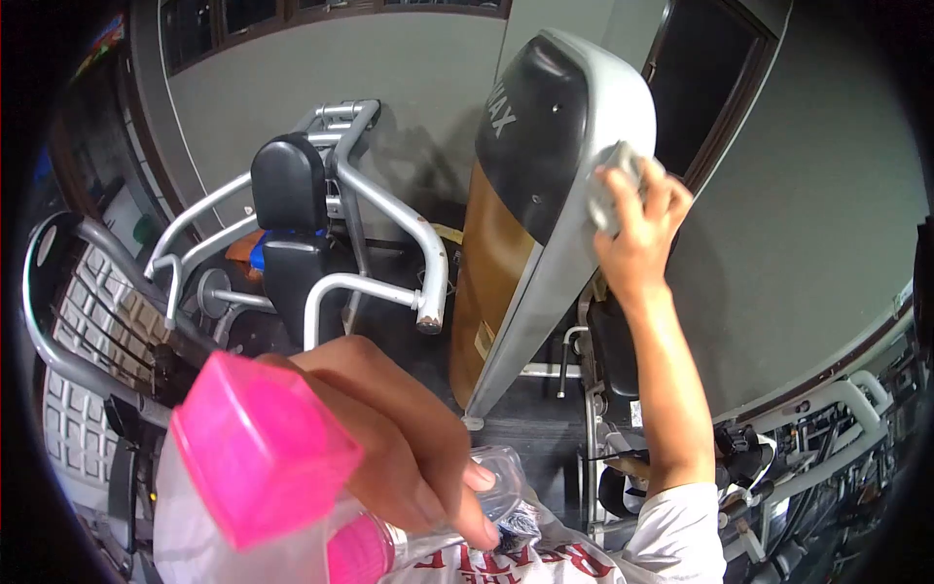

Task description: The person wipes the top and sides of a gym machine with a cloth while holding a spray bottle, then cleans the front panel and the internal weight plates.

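Observation:
Close to the camera, my left hand (399, 419) is wrapped round a spray bottle (263, 448) with a bright pink nozzle. Its pink collar and part of a clear body show below the fingers, and the rest is hidden. Raised at the upper right, my right hand (637, 229) has its fingers closed over a grey cloth (605, 200). The cloth lies against the pale side edge of a tall gym machine cover (545, 185), which has a dark upper panel with white lettering and a brown lower panel.
A gym machine with a black padded seat (289, 185) and silver bars (394, 209) stands left of the tall cover. More gym equipment (837, 438) lines the lower right. A grey wall (798, 243) and a dark window (696, 88) lie behind.

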A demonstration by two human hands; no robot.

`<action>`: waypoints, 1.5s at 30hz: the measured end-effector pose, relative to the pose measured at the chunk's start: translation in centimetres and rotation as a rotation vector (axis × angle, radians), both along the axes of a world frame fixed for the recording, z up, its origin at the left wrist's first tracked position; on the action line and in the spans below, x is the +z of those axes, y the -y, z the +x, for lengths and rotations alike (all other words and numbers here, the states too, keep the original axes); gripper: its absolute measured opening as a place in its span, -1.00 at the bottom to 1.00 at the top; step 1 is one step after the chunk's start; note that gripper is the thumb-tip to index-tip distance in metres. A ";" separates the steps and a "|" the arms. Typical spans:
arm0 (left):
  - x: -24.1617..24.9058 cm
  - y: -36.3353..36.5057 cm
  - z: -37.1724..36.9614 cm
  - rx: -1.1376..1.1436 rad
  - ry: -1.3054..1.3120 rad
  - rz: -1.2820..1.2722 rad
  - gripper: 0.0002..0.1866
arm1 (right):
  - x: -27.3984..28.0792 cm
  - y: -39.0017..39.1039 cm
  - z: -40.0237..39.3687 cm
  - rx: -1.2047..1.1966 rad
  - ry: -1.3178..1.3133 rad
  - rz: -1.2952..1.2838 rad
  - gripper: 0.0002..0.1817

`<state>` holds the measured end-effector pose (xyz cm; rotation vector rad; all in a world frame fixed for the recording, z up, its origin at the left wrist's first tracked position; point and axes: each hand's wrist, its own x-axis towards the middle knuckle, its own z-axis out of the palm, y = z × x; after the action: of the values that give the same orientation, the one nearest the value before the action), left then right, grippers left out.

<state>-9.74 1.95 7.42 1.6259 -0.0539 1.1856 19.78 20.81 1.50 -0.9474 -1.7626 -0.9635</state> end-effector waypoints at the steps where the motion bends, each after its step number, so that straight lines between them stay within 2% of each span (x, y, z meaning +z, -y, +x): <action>1: -0.1 0.1 -0.2 0.003 0.009 0.002 -0.20 | 1.3 -0.3 -0.3 0.008 -0.010 0.012 -0.22; 5: -1.1 0.6 -0.9 0.069 0.056 -0.017 -0.14 | 3.0 -0.8 -1.6 0.053 -0.086 -0.012 -0.21; 7: -2.3 1.6 -1.0 0.169 0.098 -0.072 -0.11 | 1.0 -0.5 -1.5 0.056 -0.090 -0.014 -0.21; 10: -5.1 2.7 -0.4 0.392 0.177 -0.179 -0.07 | -4.5 0.1 -1.1 0.046 0.011 0.002 -0.32; 11: -6.0 2.1 -0.3 0.419 0.173 -0.156 0.02 | -6.8 -0.2 -0.6 0.053 0.078 0.005 -0.37; 13: -5.3 2.1 0.4 0.478 0.114 -0.224 0.09 | -8.1 0.6 -0.2 0.070 0.236 0.006 -0.48; 15: -5.1 1.3 0.9 0.464 0.081 -0.220 0.11 | -6.4 -0.2 0.1 0.074 0.216 0.042 -0.49; 18: -6.2 -1.0 1.2 0.358 0.097 -0.151 0.02 | -0.6 -0.6 -0.8 0.041 0.176 0.073 -0.40; 20: -6.1 -0.9 2.2 0.357 0.152 -0.343 -0.08 | 3.8 -1.9 -1.6 0.024 0.090 0.087 -0.30; 22: -6.3 -1.2 3.0 0.362 0.209 -0.466 -0.20 | 8.0 -3.1 -2.3 -0.014 -0.029 0.101 -0.35; 24: -6.2 -1.4 3.7 0.394 0.249 -0.544 -0.28 | 9.4 -5.0 -2.4 0.111 -0.217 -0.015 -0.41; 25: -7.1 -2.4 3.6 0.427 0.216 -0.419 -0.42 | 9.6 -4.9 -2.1 0.095 -0.168 -0.045 -0.50; 28: -8.1 -3.5 3.6 0.471 0.193 -0.447 -0.50 | 7.7 -2.1 -2.5 0.117 0.021 0.028 -0.53; 29: -8.5 -4.3 3.3 0.488 0.135 -0.366 -0.60 | 6.5 -1.3 -2.2 0.109 0.076 0.031 -0.50; 33: -9.4 -5.4 2.9 0.513 0.106 -0.316 -0.69 | -0.7 0.2 -0.3 0.023 0.323 0.038 -0.39; 36: -9.7 -5.5 2.8 0.463 0.118 -0.325 -0.74 | -1.8 0.5 0.9 0.014 0.559 0.129 -0.55; 39: -10.4 -5.6 2.9 0.469 0.087 -0.281 -0.78 | 3.1 -0.7 0.9 0.039 0.514 0.106 -0.55; 41: -10.9 -5.7 2.9 0.440 0.093 -0.297 -0.78 | 7.3 -0.8 -0.5 -0.042 0.351 0.032 -0.37; 42: -11.2 -5.6 2.9 0.425 0.098 -0.309 -0.78 | 8.7 -1.8 -1.0 -0.064 0.238 0.065 -0.38; 44: -11.6 -5.3 3.0 0.423 0.102 -0.329 -0.80 | 10.0 -3.9 -1.2 0.033 -0.009 -0.045 -0.46; 45: -11.7 -5.2 2.8 0.425 0.103 -0.336 -0.81 | 9.6 -3.9 -1.3 0.052 0.013 -0.017 -0.48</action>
<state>-6.94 7.15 -4.30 1.3113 0.4237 1.5078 18.47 24.69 11.05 -0.9029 -1.8003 -0.9248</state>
